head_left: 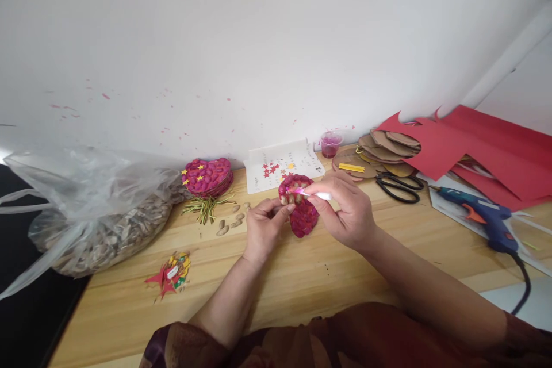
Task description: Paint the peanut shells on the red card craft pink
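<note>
My left hand (pixel 267 224) pinches the lower left edge of a round peanut-covered piece (pixel 284 183), partly magenta, with some peanuts still tan. Directly below it, a second magenta peanut-covered lobe (pixel 304 223) shows above the table; whether the two are joined, I cannot tell. Between the thumb and fingers of my right hand (pixel 347 207) is a white-handled paintbrush (pixel 321 195). Its pink tip touches the peanuts on the upper piece. Loose peanuts (pixel 223 230) lie on the wood left of my left hand.
Left stand a plastic bag of peanuts (pixel 125 230), stacked magenta peanut discs (pixel 209 178) and colourful scraps (pixel 170 276). Behind my hands are a paper with stars (pixel 259 175) and a cup of magenta paint (pixel 331 145). Rightward lie cardboard pieces (pixel 379 146), scissors (pixel 399 187), red paper (pixel 457 144) and a glue gun (pixel 478 213).
</note>
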A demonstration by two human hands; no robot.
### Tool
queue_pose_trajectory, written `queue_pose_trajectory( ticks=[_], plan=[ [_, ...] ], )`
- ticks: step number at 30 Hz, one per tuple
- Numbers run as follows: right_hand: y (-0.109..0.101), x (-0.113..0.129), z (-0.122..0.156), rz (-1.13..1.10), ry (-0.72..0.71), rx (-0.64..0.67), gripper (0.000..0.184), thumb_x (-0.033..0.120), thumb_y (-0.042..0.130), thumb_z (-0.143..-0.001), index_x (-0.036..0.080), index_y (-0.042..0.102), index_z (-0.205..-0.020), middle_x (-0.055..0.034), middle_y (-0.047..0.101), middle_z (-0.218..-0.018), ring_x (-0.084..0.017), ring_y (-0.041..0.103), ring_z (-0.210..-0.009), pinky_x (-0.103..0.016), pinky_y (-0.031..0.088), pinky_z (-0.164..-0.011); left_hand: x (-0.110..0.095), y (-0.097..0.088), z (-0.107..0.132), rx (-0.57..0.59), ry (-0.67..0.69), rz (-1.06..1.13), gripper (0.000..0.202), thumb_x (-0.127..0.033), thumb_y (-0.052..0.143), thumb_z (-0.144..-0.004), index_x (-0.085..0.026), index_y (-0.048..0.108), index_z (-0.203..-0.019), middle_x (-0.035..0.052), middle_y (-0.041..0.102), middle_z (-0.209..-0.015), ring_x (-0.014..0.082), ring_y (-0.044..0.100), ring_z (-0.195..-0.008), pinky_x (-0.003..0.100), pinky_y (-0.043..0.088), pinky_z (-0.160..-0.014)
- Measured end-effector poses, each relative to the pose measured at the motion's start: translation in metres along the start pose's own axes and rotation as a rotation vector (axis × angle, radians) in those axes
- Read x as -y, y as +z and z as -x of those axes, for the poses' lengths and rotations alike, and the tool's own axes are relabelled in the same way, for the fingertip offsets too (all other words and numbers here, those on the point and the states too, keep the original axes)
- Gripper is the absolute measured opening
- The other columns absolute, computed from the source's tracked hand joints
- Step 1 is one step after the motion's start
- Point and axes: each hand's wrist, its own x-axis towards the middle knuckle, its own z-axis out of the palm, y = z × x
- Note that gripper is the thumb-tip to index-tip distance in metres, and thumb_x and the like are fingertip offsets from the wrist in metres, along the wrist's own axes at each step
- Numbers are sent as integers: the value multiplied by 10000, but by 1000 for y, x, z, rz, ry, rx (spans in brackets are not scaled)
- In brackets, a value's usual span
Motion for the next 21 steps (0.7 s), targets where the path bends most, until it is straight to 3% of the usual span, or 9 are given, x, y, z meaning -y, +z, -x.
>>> queue_pose_trajectory(
  ticks=[16,21],
  plan=[
    [-5,5,-3,48,-63,-27,211,99,641,-938,250,680,-1080,-18,758,-863,-196,658,-771,-396,549,-804,2,-2,2,-90,93,-69,178,-364,870,-752,-192,854,-793,7,641,-659,149,546,-617,286,494,-625],
    [-6,5,-3,53,-64,33,199,100,605,-950,245,643,-1080,-28,722,-872,-205,640,-807,-404,529,-808,-1,-1,3,-108,167,-130,151,-353,863,-758,-203,846,-748,2,623,-622,146,526,-594,282,464,-608]
  ],
)
